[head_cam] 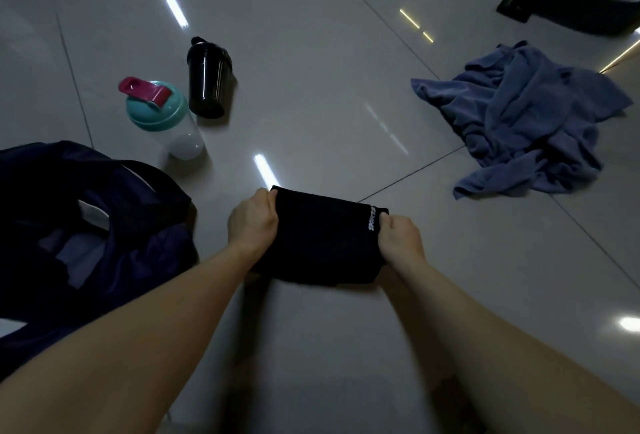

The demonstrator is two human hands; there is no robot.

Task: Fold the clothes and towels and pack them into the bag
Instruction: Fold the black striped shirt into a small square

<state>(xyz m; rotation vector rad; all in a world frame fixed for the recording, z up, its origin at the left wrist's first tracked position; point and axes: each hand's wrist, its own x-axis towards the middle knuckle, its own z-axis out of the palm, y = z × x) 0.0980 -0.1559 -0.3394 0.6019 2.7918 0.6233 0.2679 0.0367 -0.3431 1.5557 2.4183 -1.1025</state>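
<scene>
Pinching the folded black garment [322, 243] at each end with left hand [254, 222] and right hand [398, 238], on the floor [311, 87] beside the bag [152, 198]; liable to unfold on loosening either grip

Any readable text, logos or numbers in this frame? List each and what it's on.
"SPORTS": white print running sideways along the edge of the folded black garment, next to the right hand. The letters are small, so this reading is likely, not certain.
Black shaker bottle, clear shaker bottle with teal lid, dark blue bag, crumpled blue towel: no text visible.
</scene>
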